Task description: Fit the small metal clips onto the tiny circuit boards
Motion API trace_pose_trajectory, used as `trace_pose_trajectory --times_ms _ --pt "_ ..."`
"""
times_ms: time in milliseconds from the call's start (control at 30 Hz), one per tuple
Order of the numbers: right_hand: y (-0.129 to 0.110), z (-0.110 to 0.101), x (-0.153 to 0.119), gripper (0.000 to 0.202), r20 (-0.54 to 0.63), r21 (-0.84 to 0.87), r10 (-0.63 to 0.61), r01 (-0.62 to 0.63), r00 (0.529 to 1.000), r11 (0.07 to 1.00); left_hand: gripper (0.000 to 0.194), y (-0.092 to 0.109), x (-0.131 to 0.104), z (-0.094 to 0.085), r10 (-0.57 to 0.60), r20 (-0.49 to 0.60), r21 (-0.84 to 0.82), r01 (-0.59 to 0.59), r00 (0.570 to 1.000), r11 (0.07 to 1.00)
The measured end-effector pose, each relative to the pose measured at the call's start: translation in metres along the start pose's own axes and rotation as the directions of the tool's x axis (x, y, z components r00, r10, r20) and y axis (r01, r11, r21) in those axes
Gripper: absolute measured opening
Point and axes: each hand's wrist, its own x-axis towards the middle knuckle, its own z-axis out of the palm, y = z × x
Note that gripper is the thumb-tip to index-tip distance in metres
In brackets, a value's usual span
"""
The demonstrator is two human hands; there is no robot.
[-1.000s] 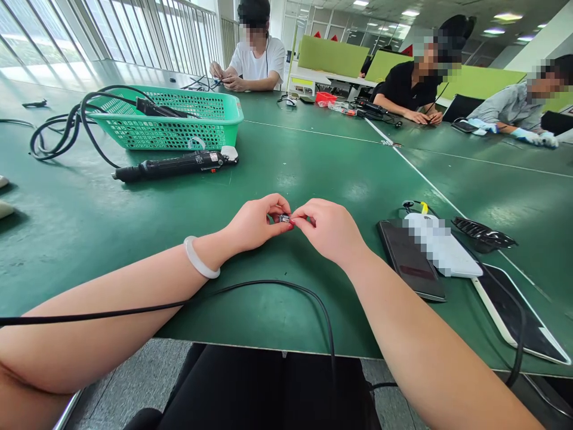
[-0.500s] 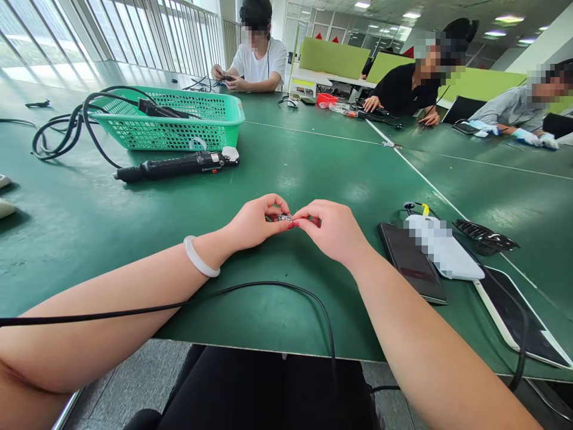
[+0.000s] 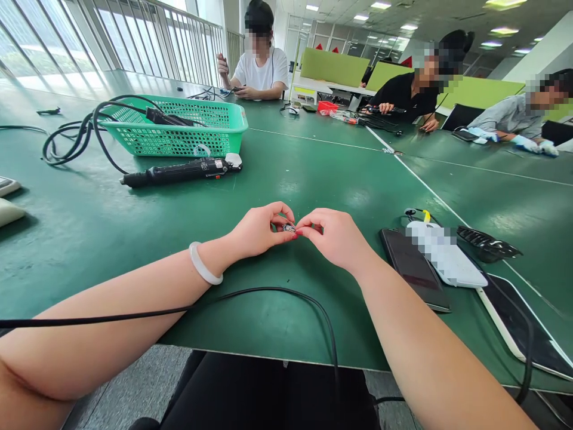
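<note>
Pinching a small metallic part (image 3: 289, 227) with the left hand (image 3: 254, 233), keeping thumb low and fingers curled over the top. Meeting it at the right end with the right hand (image 3: 335, 237), pressing thumb and forefinger together at its edge; perhaps holding a tinier piece there too, but too covered to tell. Judging by size and shine, handling something very light and stiff, slipping or twisting easily between smooth fingertips, and risking bent fine edges under a hard squeeze. Calling for a hold by the outer sides, steadying left and touching lightly right.

Turning both hands inward in front of the body, slanting the forearms in low over the green table (image 3: 268, 322). Wearing a white bangle (image 3: 200, 267) on the left wrist, reaching beneath a black cable (image 3: 89, 319). Farther out, spotting a black handheld tool (image 3: 174, 172) just beside a green basket (image 3: 174, 142); beyond the right forearm, seeing a dark flat case (image 3: 412, 269) and a white device (image 3: 456, 263). Across the way, catching a person in white (image 3: 268, 71).
</note>
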Motion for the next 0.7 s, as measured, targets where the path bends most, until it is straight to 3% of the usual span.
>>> trace_pose_trajectory --times_ms 333,700 --pt "-0.0020 -0.0013 0.0009 0.014 0.044 -0.073 0.005 -0.002 0.999 0.997 0.028 0.0065 -0.0015 0.0004 0.003 0.013 0.099 -0.005 1.000 0.995" --pt "-0.0037 -0.0007 -0.0025 0.020 0.022 -0.285 -0.124 0.125 0.992 0.950 0.024 0.0069 -0.0009 0.0010 0.028 -0.002 0.104 -0.028 1.000 0.994"
